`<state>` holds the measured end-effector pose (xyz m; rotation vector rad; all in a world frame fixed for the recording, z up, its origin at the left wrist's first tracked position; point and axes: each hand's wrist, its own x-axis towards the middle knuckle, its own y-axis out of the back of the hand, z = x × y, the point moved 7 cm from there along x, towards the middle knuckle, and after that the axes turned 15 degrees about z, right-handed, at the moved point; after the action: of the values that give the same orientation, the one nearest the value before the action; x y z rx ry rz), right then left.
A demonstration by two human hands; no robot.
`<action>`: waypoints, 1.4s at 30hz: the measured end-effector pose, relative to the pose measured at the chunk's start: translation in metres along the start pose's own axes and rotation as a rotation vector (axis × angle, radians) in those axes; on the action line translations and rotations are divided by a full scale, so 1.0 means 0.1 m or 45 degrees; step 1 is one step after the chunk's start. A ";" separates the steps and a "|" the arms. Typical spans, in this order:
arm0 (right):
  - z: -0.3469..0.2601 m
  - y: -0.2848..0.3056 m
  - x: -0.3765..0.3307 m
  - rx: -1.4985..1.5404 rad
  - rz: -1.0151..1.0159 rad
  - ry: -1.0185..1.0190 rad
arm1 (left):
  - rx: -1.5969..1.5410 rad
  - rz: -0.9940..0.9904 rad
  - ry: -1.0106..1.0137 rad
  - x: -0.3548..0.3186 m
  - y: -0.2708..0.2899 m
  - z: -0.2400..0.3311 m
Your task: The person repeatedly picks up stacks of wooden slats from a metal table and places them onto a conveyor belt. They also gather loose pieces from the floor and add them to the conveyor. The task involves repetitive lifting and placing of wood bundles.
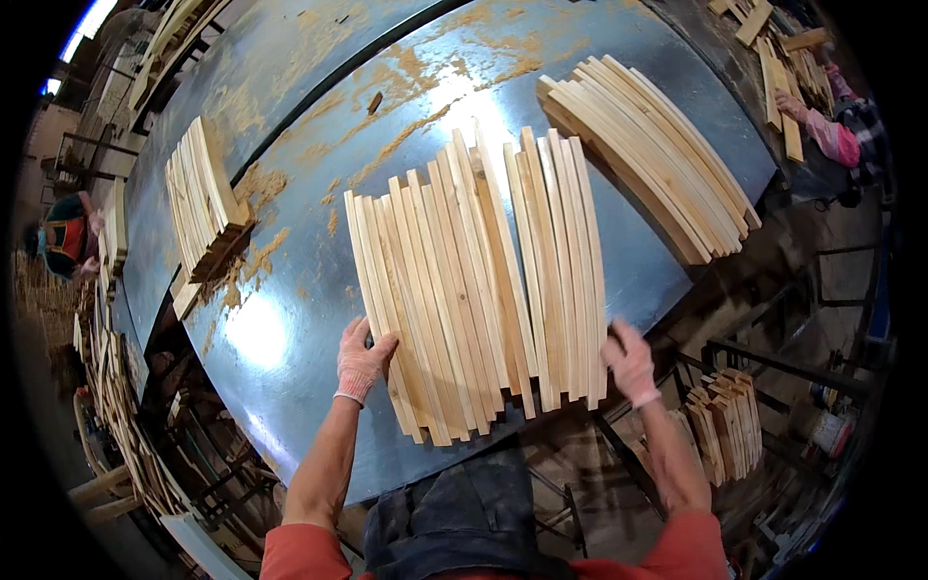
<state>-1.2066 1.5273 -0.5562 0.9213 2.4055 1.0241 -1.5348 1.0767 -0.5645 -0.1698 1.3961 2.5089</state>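
Observation:
A wide row of pale wooden strips (445,300) lies side by side on the metal table (319,387) in front of me. Their ends are uneven, and a narrow gap splits the row right of its middle. My left hand (361,362), in a light knitted glove, is at the row's left side, its thumb touching the outermost strip and its fingers apart. At the opposite side is my right hand (632,363), gloved too and a little blurred. Its fingers are stretched out beside the outer strip; whether they touch it I cannot tell.
Curved strips (667,159) are stacked at the far right, with another stack (201,198) at left. Sawdust (396,72) streaks the tabletop. More strips (725,425) sit on a rack below right. Other people (841,140) work at both sides.

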 end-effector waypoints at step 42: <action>-3.67 -1.38 -1.27 1.035 -0.697 -0.398 | -1.783 0.160 0.672 -2.47 2.66 -2.25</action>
<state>-1.3762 1.1841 -0.4027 0.5073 2.5570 -0.3052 -1.3800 0.7104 -0.4106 -1.0350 -0.5505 3.1407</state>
